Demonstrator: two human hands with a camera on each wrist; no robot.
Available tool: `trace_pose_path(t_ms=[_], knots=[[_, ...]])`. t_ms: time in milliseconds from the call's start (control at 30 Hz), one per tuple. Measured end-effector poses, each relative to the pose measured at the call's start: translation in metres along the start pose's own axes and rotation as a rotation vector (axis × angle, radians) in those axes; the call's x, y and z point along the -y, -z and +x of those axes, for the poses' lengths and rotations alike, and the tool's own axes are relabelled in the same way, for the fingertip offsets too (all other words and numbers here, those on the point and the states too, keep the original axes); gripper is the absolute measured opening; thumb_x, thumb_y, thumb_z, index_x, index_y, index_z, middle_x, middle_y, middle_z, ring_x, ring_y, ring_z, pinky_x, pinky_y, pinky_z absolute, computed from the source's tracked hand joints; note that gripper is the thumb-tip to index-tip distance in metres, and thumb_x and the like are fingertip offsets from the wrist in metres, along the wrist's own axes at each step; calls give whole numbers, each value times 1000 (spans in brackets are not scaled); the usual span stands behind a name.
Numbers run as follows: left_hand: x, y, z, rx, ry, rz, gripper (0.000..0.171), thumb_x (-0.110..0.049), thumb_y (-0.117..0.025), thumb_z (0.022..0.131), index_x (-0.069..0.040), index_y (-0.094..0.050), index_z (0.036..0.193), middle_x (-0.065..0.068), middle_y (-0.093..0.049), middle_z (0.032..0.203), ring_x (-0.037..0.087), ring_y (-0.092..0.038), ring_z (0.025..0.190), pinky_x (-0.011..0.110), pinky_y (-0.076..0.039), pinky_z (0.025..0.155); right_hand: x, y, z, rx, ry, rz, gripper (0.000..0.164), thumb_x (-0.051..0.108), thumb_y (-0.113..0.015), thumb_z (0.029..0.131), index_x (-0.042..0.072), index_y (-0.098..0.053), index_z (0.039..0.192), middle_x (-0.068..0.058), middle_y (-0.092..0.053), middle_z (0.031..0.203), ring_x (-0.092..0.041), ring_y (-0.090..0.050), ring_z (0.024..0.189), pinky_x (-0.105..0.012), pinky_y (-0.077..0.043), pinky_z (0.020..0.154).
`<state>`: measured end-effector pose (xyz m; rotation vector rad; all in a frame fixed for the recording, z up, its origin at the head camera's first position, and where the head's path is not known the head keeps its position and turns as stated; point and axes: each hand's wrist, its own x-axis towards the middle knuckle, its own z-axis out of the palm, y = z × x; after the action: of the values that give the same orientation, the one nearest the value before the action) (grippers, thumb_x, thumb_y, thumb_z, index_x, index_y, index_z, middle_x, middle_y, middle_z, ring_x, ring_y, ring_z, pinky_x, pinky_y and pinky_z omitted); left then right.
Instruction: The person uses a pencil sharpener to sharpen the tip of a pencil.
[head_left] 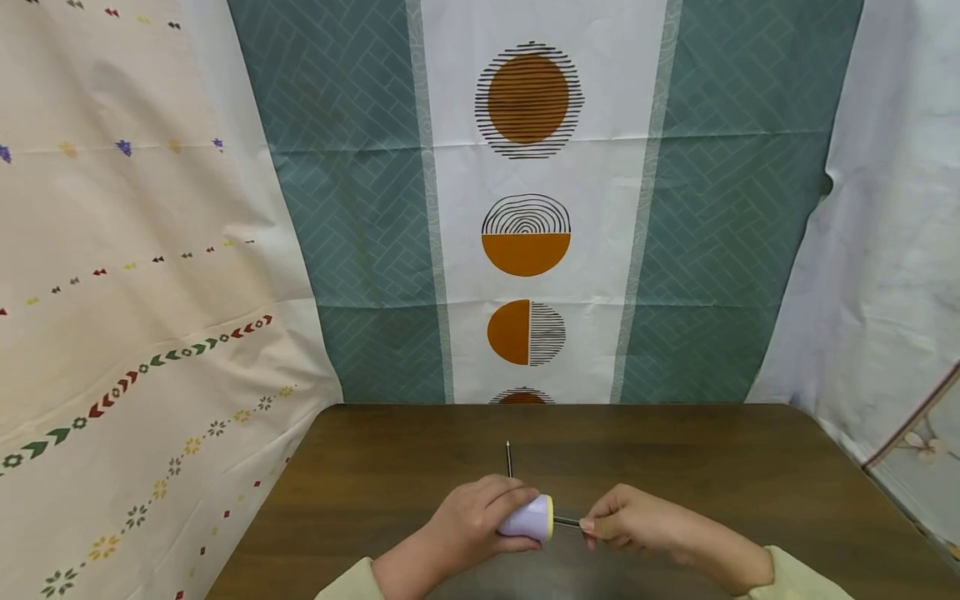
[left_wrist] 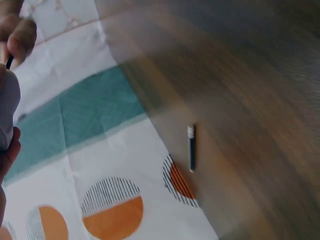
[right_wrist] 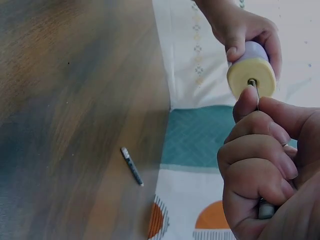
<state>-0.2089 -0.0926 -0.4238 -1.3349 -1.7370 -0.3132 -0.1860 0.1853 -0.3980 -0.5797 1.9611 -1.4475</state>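
Backdrop: patterned cloths are hung behind and beside a dark wooden counter (head_left: 712, 467); the centre panel is teal with orange, black-lined circles.
Left hand: the left hand (head_left: 480, 521) is wrapped round a small lilac sharpener (head_left: 528, 518), fingers curled over the top, thumb underneath; it is held just above the counter's near edge, at mid-width.
Right hand: the right hand (head_left: 633, 521) is closed on a thin dark pencil (head_left: 567, 522), pinched near the tip end, the remaining fingers curled round the shaft.
Step in hand: the pencil tip is seated in the centre hole of the sharpener's yellow face (right_wrist: 251, 77); judged as insertion or early sharpening.
Next move: axial alignment must be kept and the sharpener braced while the pencil is pressed in or turned; side load would likely snap the lead.
Spare: a second pencil (head_left: 508, 459) is left lying flat towards the far edge, pale-capped at one end, well apart from both hands.
Materials: sharpener is smooth plastic, rounded cylinder, flat disc face; pencils are slim, straight, dark; counter is matte wood grain; cloth is creased along its folds.
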Motion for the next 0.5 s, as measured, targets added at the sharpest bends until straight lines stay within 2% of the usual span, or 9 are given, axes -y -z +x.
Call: trace_pose_path(t_ms=[133,500], knots=[[7,4,-4,-39,34,16,74,-43,-102,51,-7,-72,109,0,-73,98,11,-71,86,18,-59,77,-1,3,-3,-4,-7,3,46,20,-53,105,-25,-54,94,12,-29,56,-5,-13,48,-20,-11,42],[9,5,-10,-40,62,32,74,-43,-101,51,-8,-72,110,0,-73,99,11,-71,87,18,-59,77,0,6,-5,-2,-7,8,45,20,-53,105,-24,-54,96,12,-28,57,-5,-13,48,-20,-10,43]])
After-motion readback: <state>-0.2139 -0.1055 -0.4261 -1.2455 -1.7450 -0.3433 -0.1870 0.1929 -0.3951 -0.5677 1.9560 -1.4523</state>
